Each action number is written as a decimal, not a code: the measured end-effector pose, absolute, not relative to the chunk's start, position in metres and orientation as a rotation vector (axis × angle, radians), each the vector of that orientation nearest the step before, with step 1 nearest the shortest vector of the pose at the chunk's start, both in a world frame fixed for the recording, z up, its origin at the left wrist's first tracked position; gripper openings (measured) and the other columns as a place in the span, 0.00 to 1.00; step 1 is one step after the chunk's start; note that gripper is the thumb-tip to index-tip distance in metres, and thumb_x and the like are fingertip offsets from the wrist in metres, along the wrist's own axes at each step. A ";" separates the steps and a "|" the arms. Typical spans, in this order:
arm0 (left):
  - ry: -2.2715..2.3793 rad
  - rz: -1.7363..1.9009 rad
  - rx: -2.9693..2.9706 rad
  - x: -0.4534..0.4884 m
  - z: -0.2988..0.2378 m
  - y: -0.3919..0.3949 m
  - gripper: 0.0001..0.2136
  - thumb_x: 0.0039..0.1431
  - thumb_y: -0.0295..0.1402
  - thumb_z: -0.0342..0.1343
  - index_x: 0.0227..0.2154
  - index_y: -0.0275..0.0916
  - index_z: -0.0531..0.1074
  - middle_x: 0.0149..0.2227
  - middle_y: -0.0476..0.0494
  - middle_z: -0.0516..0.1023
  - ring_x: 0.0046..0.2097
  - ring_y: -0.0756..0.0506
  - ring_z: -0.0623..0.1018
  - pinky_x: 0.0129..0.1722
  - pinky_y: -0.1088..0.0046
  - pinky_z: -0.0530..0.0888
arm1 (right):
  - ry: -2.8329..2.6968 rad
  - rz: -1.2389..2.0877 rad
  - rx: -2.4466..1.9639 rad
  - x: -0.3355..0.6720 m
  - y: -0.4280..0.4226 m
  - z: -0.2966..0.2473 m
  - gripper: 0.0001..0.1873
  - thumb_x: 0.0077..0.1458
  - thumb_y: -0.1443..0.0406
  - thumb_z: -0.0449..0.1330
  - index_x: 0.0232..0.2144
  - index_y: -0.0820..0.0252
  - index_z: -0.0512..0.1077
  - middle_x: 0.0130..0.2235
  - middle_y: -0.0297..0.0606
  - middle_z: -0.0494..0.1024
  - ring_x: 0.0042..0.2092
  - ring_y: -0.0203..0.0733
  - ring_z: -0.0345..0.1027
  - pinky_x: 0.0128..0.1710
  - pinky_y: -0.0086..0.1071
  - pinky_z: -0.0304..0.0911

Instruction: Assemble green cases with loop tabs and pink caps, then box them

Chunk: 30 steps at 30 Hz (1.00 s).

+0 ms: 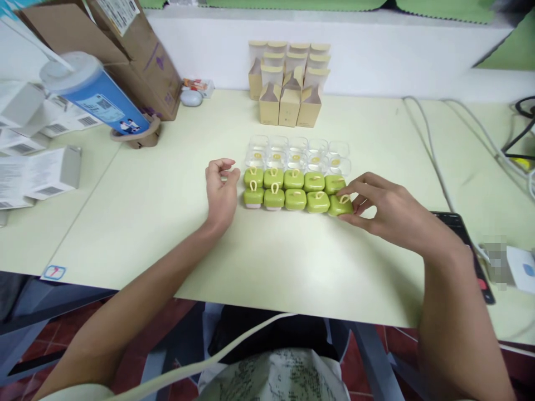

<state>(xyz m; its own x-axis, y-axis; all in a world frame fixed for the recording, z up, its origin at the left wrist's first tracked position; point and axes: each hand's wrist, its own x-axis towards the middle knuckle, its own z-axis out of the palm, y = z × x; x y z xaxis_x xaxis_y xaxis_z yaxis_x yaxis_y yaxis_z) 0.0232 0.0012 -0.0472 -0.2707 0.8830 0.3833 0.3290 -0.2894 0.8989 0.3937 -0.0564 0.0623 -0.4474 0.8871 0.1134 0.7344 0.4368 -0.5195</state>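
Note:
Two rows of small glossy green cases (pixel 295 199) with pale yellow loops stand on the table. My right hand (pixel 388 211) has its thumb and fingers around the green case at the right end of the front row (pixel 340 205). To the left of the rows, my left hand (pixel 221 189) is loosely curled, with a gap between thumb and fingers and nothing in it. Pinkish-white bottoms show under the two leftmost front cases. Directly behind the green rows are clear plastic trays (pixel 296 146) with yellow marks.
Open tan boxes (pixel 288 106) stand by the wall. At left are a blue lidded cup (pixel 104 103) in a cardboard holder, a brown carton (pixel 146 67) and white boxes (pixel 54 172). A phone (pixel 463 234) lies beneath my right forearm; cables (pixel 430 145) cross the right side.

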 end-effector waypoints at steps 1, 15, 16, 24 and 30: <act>1.522 1.596 1.472 0.024 -0.050 0.001 0.08 0.73 0.37 0.60 0.52 0.46 0.74 0.55 0.44 0.75 0.50 0.47 0.76 0.52 0.69 0.77 | -2.306 0.557 -1.385 0.394 -0.057 0.061 0.24 0.66 0.42 0.66 0.50 0.52 0.81 0.49 0.44 0.80 0.33 0.46 0.80 0.41 0.52 0.81; 1.142 1.355 1.292 0.052 -0.022 -0.015 0.32 0.73 0.65 0.53 0.72 0.59 0.63 0.78 0.49 0.64 0.82 0.38 0.62 0.82 0.55 0.62 | -2.244 0.792 -1.561 0.395 -0.056 0.065 0.16 0.62 0.51 0.67 0.44 0.51 0.69 0.46 0.46 0.82 0.42 0.59 0.81 0.43 0.54 0.77; 1.140 1.348 1.264 0.052 -0.021 -0.015 0.32 0.73 0.64 0.53 0.73 0.59 0.62 0.78 0.49 0.64 0.82 0.37 0.62 0.82 0.55 0.62 | -2.236 0.800 -1.562 0.393 -0.056 0.066 0.15 0.61 0.53 0.67 0.42 0.51 0.69 0.45 0.46 0.82 0.42 0.60 0.81 0.43 0.55 0.76; 1.112 1.366 1.151 0.054 -0.018 -0.017 0.35 0.69 0.65 0.59 0.71 0.55 0.64 0.80 0.46 0.60 0.85 0.36 0.54 0.83 0.53 0.60 | -2.153 0.849 -1.614 0.395 -0.058 0.069 0.21 0.56 0.50 0.72 0.38 0.50 0.66 0.41 0.44 0.82 0.39 0.59 0.80 0.39 0.52 0.73; 1.110 1.469 1.169 0.043 -0.021 0.008 0.31 0.72 0.65 0.55 0.67 0.53 0.68 0.80 0.50 0.61 0.86 0.40 0.46 0.86 0.59 0.50 | -1.524 0.724 -1.441 0.402 -0.027 0.039 0.27 0.58 0.39 0.71 0.43 0.49 0.73 0.45 0.41 0.81 0.46 0.54 0.80 0.49 0.53 0.78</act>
<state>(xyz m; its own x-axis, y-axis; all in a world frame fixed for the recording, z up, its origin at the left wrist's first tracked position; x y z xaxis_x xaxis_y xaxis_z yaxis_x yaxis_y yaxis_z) 0.0429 0.0080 -0.0214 -0.1213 0.9811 0.1510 -0.1223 -0.1658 0.9785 0.4015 -0.0274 0.0392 0.0728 0.9755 0.2076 0.4552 0.1527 -0.8772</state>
